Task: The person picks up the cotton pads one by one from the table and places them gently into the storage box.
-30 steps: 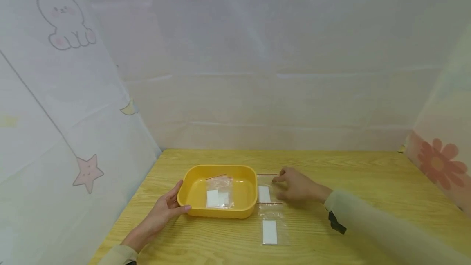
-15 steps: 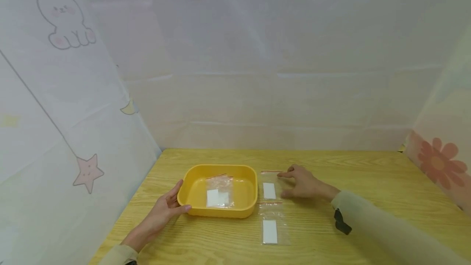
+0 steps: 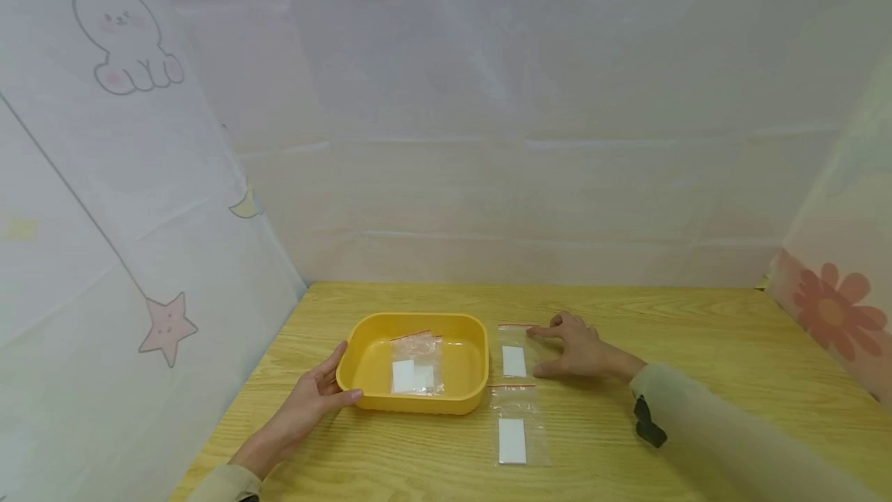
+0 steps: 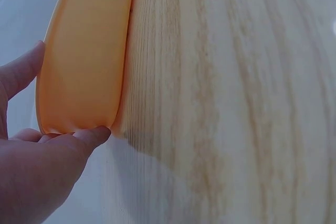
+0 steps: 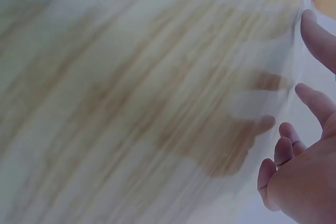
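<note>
My left hand holds the left end of a yellow plastic basin, thumb at the front rim and fingers against the end wall. The left wrist view shows that hand's fingers pressed to the basin's underside corner. Inside lie overlapping clear zip bags, with white cards in them. Right of the basin, a clear zip bag with a red seal and a white card lies flat. My right hand touches its right side with index finger and thumb spread apart. A similar bag lies just below it.
The wood-grain table carries everything. A pale sheet with creases hangs behind it, and printed sheets stand at both sides, showing a rabbit and a red flower.
My right hand has shifted slightly right and away from me, and the upper bag has slid with it, leaving a gap beside the basin. My left hand and the basin stay in place.
</note>
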{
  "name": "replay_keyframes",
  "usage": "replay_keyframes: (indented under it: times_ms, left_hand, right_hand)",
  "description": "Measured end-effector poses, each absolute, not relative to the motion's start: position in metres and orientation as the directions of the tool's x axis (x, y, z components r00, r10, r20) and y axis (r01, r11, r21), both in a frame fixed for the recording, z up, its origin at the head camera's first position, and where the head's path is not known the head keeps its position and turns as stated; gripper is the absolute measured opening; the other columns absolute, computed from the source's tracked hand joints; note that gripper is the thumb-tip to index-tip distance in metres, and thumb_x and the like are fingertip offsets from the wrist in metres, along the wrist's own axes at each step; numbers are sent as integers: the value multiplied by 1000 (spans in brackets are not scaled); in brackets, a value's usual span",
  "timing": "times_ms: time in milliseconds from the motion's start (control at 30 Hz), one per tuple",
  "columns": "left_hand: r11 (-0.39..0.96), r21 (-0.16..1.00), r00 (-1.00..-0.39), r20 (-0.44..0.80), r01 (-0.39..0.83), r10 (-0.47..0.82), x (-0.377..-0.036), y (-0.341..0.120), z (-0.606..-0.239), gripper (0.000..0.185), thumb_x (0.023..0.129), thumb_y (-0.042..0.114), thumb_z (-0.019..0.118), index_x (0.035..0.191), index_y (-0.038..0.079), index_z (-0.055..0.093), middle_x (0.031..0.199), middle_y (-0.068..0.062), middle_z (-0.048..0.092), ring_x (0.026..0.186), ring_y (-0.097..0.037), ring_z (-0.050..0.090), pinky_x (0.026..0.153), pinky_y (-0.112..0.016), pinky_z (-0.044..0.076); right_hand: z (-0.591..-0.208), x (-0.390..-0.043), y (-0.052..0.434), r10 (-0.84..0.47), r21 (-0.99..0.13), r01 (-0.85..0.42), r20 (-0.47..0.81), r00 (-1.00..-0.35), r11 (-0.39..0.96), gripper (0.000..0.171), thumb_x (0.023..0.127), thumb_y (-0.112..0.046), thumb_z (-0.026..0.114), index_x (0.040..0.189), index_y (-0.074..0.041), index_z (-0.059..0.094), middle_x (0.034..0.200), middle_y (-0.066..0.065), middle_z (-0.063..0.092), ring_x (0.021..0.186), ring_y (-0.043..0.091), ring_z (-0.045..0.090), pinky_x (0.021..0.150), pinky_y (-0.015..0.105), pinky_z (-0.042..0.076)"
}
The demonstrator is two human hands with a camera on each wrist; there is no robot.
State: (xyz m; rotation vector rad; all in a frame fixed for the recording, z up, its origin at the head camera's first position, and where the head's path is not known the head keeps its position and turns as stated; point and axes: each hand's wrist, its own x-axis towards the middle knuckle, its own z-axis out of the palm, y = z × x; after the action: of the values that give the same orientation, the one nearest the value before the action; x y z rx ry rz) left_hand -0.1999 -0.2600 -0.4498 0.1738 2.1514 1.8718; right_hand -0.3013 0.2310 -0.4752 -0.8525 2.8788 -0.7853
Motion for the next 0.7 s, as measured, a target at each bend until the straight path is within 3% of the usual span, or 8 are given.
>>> replay_keyframes:
  times_ms: [300,600,700]
  left_hand:
    - [163,982,-954,-134,-92,269,-200,-260,-449,94,103,9,70,170,10,3,175,-17,-3,155,-42,24,108,-30,48]
    - [162,982,-952,-138,-95,274,-199,-260,-449,94,104,11,69,170,12,2,174,-18,3,153,-42,29,109,-35,48]
    - [170,981,-953,-138,-94,271,-199,-260,-449,95,104,11,70,170,12,2,174,-18,4,153,-42,29,110,-37,47]
  right_hand:
    - [-477,-299,228,-491,-479,-473,98,-866,739,71,83,-51,88,142,-16,70,124,13,51,103,31,43,81,51,33]
    - [-478,-286,221,-481,-514,-496,175,-859,700,50,88,-34,88,130,-11,76,108,8,61,94,26,46,74,45,32]
    - [-477,-282,218,-480,-531,-509,206,-853,677,46,86,-28,90,126,-9,78,106,8,65,93,28,52,77,48,39]
